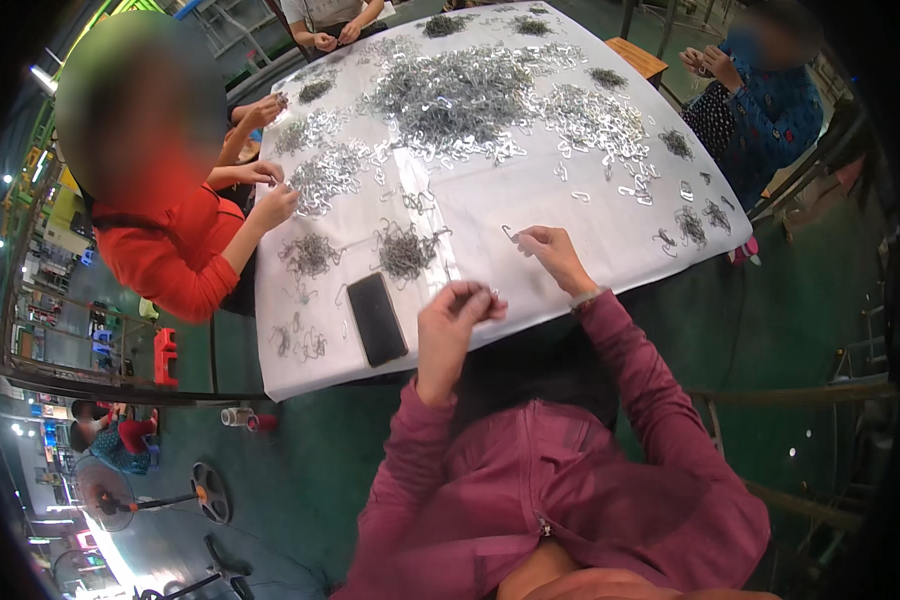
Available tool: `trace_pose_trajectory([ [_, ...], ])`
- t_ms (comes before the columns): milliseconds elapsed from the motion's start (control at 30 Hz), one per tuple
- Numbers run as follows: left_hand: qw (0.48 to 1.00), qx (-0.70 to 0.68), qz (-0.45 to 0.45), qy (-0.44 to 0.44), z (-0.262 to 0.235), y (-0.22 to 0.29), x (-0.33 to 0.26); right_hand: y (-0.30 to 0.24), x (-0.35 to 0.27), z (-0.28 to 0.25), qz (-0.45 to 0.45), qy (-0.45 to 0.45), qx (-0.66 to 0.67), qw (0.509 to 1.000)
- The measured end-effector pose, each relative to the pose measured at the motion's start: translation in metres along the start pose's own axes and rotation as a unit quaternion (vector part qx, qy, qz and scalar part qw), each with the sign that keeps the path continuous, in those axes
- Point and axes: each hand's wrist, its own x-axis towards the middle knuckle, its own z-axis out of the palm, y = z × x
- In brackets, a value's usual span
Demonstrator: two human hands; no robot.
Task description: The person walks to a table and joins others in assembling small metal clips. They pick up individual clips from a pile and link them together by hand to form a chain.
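My right hand (558, 256) pinches a small bent metal hook (508, 233) between thumb and fingertips, just above the white-covered table (530, 195). Lower and to the left, my left hand (452, 325) is closed with its fingertips together; a tiny glint shows there, but what it holds is too small to name. Beyond that hand lies a heap of dark wire hooks (407, 250), with a similar heap (310, 256) to its left. A black phone (377, 320) rests beside my left hand.
A large mound of shiny metal hooks (450, 95) covers the table's far middle, with smaller piles around it. A person in red (175, 250) works at the left; another in dark blue (775, 110) sits at the right. A standing fan (105, 493) is at lower left.
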Motion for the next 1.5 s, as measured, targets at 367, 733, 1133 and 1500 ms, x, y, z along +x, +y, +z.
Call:
trace_pose_trajectory([
  [367,0.999,0.046,0.001,-0.012,0.041,-0.040,0.036,-0.061,-0.123,0.008,-0.055,0.109,0.129,0.984],
  [733,0.997,0.041,0.063,0.003,0.053,-0.022,0.022,-0.030,-0.120,-0.004,-0.158,0.107,-0.017,0.982],
  [1133,0.974,0.192,0.012,-0.116,0.047,-0.044,0.006,0.043,0.012,-0.122,-0.094,0.201,-0.310,0.925],
  [1500,0.970,0.180,0.029,-0.164,0.053,-0.059,-0.004,0.047,0.072,-0.119,-0.070,0.192,-0.596,0.776],
])
